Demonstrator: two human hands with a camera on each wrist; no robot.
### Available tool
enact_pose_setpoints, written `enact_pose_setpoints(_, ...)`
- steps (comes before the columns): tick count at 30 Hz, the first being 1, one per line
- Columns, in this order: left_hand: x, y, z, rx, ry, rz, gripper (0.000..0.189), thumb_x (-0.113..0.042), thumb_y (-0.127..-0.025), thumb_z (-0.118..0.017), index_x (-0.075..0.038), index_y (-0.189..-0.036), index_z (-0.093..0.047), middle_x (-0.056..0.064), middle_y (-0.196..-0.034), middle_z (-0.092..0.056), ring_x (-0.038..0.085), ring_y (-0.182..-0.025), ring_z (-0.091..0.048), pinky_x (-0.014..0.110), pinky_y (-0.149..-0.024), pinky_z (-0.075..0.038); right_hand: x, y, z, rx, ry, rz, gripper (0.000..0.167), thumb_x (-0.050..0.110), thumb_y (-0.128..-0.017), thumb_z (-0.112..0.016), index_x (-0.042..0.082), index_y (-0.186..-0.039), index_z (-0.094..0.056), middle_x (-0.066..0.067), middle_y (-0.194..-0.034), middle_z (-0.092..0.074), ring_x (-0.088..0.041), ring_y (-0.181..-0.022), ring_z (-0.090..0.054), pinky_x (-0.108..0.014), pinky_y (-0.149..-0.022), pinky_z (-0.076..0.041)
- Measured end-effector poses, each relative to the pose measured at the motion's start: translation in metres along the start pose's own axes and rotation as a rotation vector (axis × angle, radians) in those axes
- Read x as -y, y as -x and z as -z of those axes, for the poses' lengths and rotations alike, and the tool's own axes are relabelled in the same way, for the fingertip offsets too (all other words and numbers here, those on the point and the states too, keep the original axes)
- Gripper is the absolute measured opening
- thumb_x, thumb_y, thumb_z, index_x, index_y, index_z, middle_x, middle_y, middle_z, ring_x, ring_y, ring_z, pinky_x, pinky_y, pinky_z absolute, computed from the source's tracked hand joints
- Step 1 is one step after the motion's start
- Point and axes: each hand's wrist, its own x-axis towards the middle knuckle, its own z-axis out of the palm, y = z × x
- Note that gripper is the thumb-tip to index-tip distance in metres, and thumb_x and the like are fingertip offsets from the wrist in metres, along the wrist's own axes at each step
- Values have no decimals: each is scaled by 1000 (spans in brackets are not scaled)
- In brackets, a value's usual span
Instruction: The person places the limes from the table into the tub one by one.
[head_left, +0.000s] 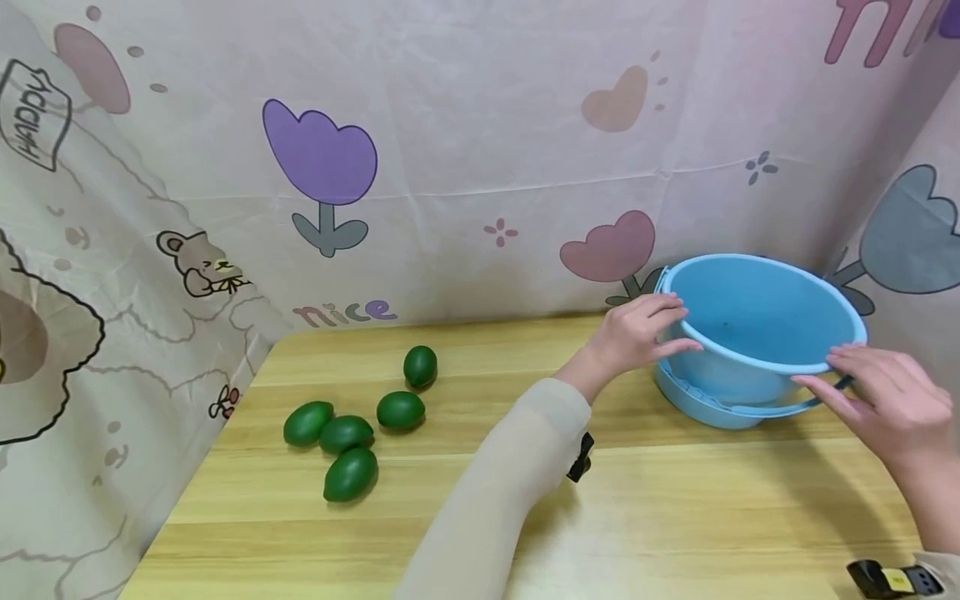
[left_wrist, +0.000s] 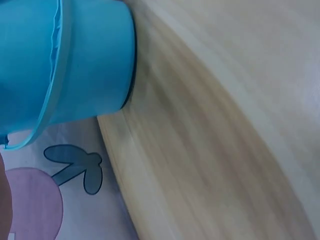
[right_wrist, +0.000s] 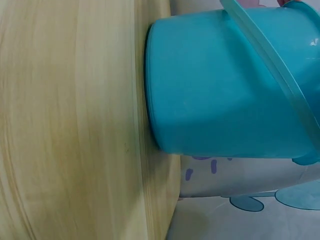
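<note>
A light blue plastic bucket (head_left: 720, 379) stands at the back right of the wooden table, its open top tilted into view and its inside bare. My left hand (head_left: 633, 333) grips the rim on the left side, thumb and fingers spread along the edge. On the right, my right hand (head_left: 892, 400) holds the rim with fingers over it and the thumb below. The bucket's handle (right_wrist: 272, 62) hangs down across its front. Both wrist views show the bucket wall (left_wrist: 95, 60) and its base close over the table, with the hands mostly out of frame.
Several green limes lie on the left of the wooden table (head_left: 247, 492), one lime (head_left: 420, 367) farthest back and another lime (head_left: 351, 475) nearest the front. A printed cloth (head_left: 465, 125) hangs behind the table and along its sides, close behind the bucket.
</note>
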Motion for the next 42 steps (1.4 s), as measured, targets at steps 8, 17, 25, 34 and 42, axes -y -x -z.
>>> enact_pose_setpoints(8, 4, 2, 2, 74, 35, 41, 53, -56, -72, -73, -11, -100, -74, 0, -102, -71, 10, -102, -65, 14, -97, -40, 0, 0, 4, 8, 11, -4, 73, 59, -82, -58, -12, -71, -66, -29, -68, -64, -46, -56, -54, -17, -98, -40)
enact_pose_setpoints(17, -4, 6, 2, 33, 115, 119, 49, -51, -67, -79, -10, -94, -73, -1, -97, -71, 10, -97, -63, 11, -97, -38, -6, 12, 1, 5, 49, 11, 69, 57, -83, -56, -11, -78, -67, -27, -73, -65, -47, -60, -55, -21, -99, -42)
enact_pose_setpoints(25, -2, 14, 8, -4, 147, 98, 48, -50, -65, -81, -8, -86, -70, -1, -84, -67, 12, -85, -58, 13, -87, -43, 6, 7, -7, -28, 34, 22, 69, 56, -85, -54, -11, -76, -66, -27, -71, -64, -46, -60, -55, -21, -98, -42)
enact_pose_setpoints(34, 0, 20, 12, -110, 105, 66, 49, -52, -63, -81, -8, -81, -68, -2, -79, -68, 11, -82, -60, 14, -83, -45, 9, 14, -20, -95, -5, -60, 67, 56, -81, -58, -10, -78, -66, -26, -77, -66, -43, -72, -61, -22, -96, -45)
enact_pose_setpoints(42, -3, 25, 16, -144, 104, 79, 50, -54, -63, -81, -9, -79, -69, 0, -79, -67, 13, -81, -60, 13, -82, -46, 9, 16, -19, -73, -18, -64, 68, 57, -79, -58, -10, -78, -65, -26, -77, -66, -38, -81, -66, -21, -97, -44)
